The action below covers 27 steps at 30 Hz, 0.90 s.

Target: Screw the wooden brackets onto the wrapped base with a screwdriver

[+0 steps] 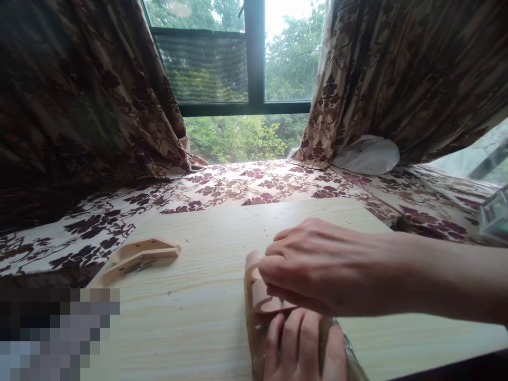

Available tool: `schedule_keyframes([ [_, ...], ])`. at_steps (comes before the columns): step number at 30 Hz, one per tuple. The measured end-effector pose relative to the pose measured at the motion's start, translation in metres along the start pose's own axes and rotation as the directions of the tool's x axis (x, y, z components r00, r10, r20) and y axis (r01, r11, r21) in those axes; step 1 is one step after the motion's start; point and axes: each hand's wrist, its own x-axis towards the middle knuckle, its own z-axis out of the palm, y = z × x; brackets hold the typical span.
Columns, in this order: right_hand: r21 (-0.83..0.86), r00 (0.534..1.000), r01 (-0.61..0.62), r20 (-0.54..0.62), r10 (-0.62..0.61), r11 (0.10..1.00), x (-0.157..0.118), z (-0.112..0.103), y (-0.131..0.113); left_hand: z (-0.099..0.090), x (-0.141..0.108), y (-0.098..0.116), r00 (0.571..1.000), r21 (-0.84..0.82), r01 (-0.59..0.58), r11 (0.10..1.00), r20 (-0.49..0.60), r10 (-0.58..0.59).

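In the lower middle lies a brown, block-like thing (260, 344) with a shiny clear wrapping along its edge. Rounded, pinkish-tan pieces (262, 296) sit at its far end. My left hand (304, 346) rests on the block from below, fingers bent and pressing onto it. From the right, my right hand (305, 270) reaches over the rounded pieces with its fingers curled closed. A small metal bit shows under this hand; whatever its fingertips pinch is hidden. To the left are angled, light tan pieces (148, 253) with small dark holes and thin metal bits beside them.
A pale wood-grain board (190, 317) carries everything, with dark specks scattered on it. Around it spreads a floral cloth (254, 185). Patterned curtains (115, 79) flank a window; a white plastic bag (369, 154) and a clear container (494, 211) are at the right.
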Motion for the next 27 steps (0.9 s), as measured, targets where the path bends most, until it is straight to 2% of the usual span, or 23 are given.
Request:
schedule_keyframes([
  [2,0.019,0.993,-0.116,-0.028,0.116,0.993,0.003,0.006,0.003,0.007,-0.003,0.003,0.998,-0.027,0.04,0.999,-0.039,-0.041],
  [5,0.027,0.955,-0.289,-0.057,0.29,0.957,0.007,0.007,0.008,0.012,-0.005,0.006,0.997,-0.031,0.062,0.998,-0.05,-0.063],
  [7,0.016,0.951,-0.307,-0.019,0.307,0.951,0.007,0.0,0.009,0.012,-0.004,0.006,0.996,-0.011,0.048,0.999,-0.072,-0.049],
  [9,0.0,0.97,-0.232,0.069,0.231,0.973,0.006,-0.01,0.009,0.011,-0.002,0.004,0.997,0.012,0.015,1.0,-0.077,-0.014],
  [11,-0.024,0.983,-0.096,0.155,0.098,0.995,0.005,-0.02,0.006,0.009,0.0,0.002,0.998,0.017,-0.025,1.0,-0.055,0.026],
  [16,-0.22,0.987,0.113,0.135,-0.084,0.969,0.006,-0.021,-0.008,0.006,0.001,-0.003,1.0,-0.032,-0.024,0.999,-0.003,0.024],
  [19,-0.228,0.983,0.136,0.149,-0.104,0.964,0.009,-0.017,-0.009,0.0,0.005,-0.006,0.999,-0.052,-0.038,0.998,0.035,0.04],
  [21,-0.178,0.982,0.081,0.18,-0.049,0.981,0.012,-0.019,-0.007,-0.004,0.009,-0.008,0.993,-0.058,-0.066,0.996,0.097,0.071],
  [23,-0.121,0.96,-0.024,0.275,0.057,0.992,0.016,-0.024,-0.003,-0.008,0.014,-0.01,0.986,-0.065,-0.086,0.994,0.138,0.095],
  [25,-0.106,0.9,-0.159,0.392,0.188,0.982,0.02,-0.029,0.0,-0.011,0.017,-0.012,0.985,-0.076,-0.094,0.993,0.14,0.104],
  [27,-0.13,0.842,-0.262,0.453,0.293,0.956,0.022,-0.032,0.001,-0.013,0.018,-0.013,0.985,-0.086,-0.099,0.991,0.132,0.11],
])
